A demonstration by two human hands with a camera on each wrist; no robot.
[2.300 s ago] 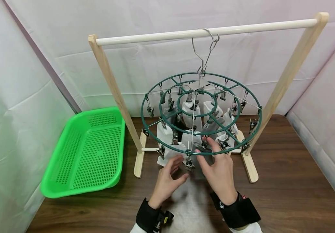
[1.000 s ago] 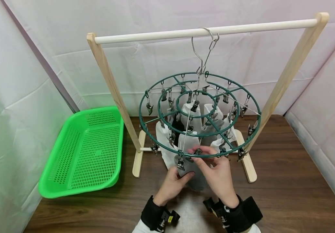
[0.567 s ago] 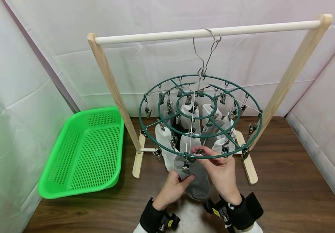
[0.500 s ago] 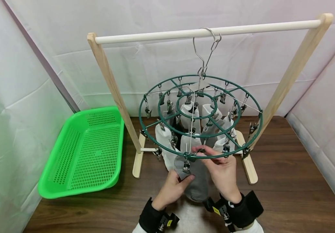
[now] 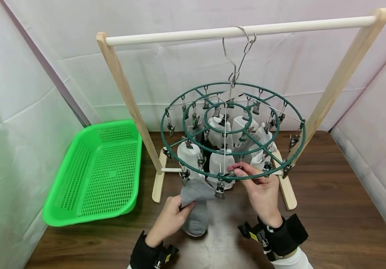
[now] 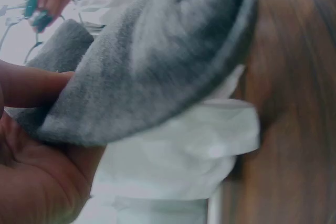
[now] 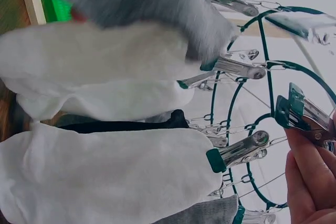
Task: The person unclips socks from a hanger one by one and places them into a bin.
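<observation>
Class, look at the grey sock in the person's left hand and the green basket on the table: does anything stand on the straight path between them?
Nothing visible does. The left hand pinches the grey sock just left of the rack's wooden foot, and only bare table lies between it and the green basket.

Open table [image 5: 330, 209] lay along the front edge and toward the right edge. The rack [image 5: 125, 93], hanging ring [image 5: 166, 138] and socks [image 5: 187, 155] blocked the middle; a basket [image 5: 78, 209] filled the left.
</observation>
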